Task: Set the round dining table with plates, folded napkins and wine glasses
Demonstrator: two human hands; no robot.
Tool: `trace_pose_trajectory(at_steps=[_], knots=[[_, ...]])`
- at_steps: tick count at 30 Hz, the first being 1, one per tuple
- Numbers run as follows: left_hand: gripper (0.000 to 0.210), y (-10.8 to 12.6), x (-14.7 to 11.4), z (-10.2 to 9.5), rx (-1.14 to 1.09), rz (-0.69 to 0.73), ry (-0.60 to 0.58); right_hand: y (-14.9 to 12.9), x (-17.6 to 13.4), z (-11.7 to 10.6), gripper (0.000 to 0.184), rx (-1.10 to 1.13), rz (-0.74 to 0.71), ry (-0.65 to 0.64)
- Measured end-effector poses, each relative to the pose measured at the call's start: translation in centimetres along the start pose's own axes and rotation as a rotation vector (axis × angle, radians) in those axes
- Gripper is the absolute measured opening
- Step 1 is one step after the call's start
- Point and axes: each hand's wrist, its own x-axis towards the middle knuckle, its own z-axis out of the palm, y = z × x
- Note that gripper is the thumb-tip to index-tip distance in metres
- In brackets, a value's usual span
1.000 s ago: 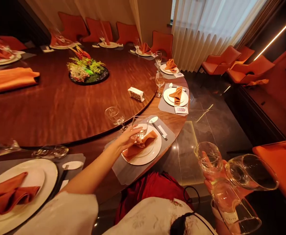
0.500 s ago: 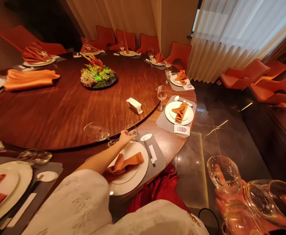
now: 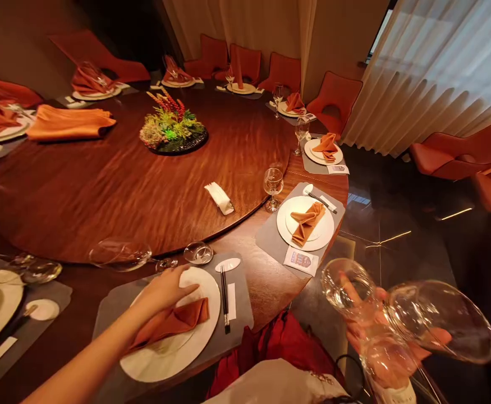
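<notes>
My left hand [image 3: 167, 292] hovers over the near white plate [image 3: 207, 286], fingers stretched out and holding nothing. Beneath it lies a folded orange napkin [image 3: 186, 321]. Just beyond the fingertips, a small clear glass [image 3: 198, 253] stands on the table. To its left a stemmed wine glass [image 3: 119, 255] lies on its side. Black chopsticks [image 3: 225, 297] rest on a white rest [image 3: 228, 265] at the plate's right. Off the table edge at lower right, my right hand [image 3: 369, 317] grips several clear glasses [image 3: 443, 320], its fingers partly seen through them.
The round wooden table [image 3: 144, 196] bears a flower centrepiece [image 3: 173, 132], a folded orange cloth [image 3: 70, 123] and a white tissue pack [image 3: 219, 198]. A neighbouring place setting has a stemmed glass [image 3: 272, 184]. Orange chairs [image 3: 459, 148] stand along the curtain.
My left hand has let go of the small glass and drawn back over the plate. My right hand still holds its glasses. The view has shifted.
</notes>
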Motion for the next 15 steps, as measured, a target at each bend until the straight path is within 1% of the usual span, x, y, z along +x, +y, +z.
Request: trace_pose_trajectory(at_steps=[1, 2, 3, 4, 5, 6, 7, 8, 9, 10, 12, 15], knots=[[0.060, 2.6, -2.2, 1.0, -0.138, 0.118, -0.086, -0.4, 1.1, 0.5, 0.078, 0.060, 0.036, -0.059], [0.062, 5.6, -4.3, 2.4, -0.282, 0.215, -0.206, -0.8, 2.3, 0.9, 0.074, 0.092, 0.075, -0.123], [0.066, 8.6, -6.0, 4.3, -0.426, 0.288, -0.347, -1.2, 3.4, 1.2, 0.071, 0.117, 0.103, -0.189], [0.072, 11.6, -7.3, 6.4, -0.551, 0.348, -0.487, -1.7, 4.6, 1.4, 0.068, 0.136, 0.126, -0.266], [0.076, 14.3, -8.0, 8.5, -0.654, 0.392, -0.579, -2.3, 5.7, 1.3, 0.065, 0.146, 0.155, -0.345], [0.077, 16.7, -7.9, 10.3, -0.724, 0.416, -0.604, -3.2, 6.7, 1.1, 0.063, 0.150, 0.184, -0.415], [0.074, 18.7, -7.1, 11.7, -0.771, 0.423, -0.549, -4.2, 7.6, 0.7, 0.063, 0.147, 0.211, -0.473], [0.069, 20.1, -5.7, 12.6, -0.788, 0.409, -0.443, -5.5, 8.3, 0.2, 0.063, 0.141, 0.236, -0.512], [0.062, 21.0, -3.8, 12.9, -0.782, 0.374, -0.306, -6.9, 9.0, -0.3, 0.063, 0.126, 0.262, -0.529], [0.055, 21.5, -1.7, 12.7, -0.761, 0.315, -0.165, -8.4, 9.6, -0.9, 0.063, 0.101, 0.292, -0.525], [0.046, 21.2, 2.8, 11.4, -0.700, 0.159, 0.051, -11.5, 10.6, -1.9, 0.065, 0.034, 0.336, -0.478], [0.041, 19.6, 8.3, 8.6, -0.447, 0.002, 0.419, -15.1, 12.3, -2.8, 0.076, -0.054, 0.369, -0.370]])
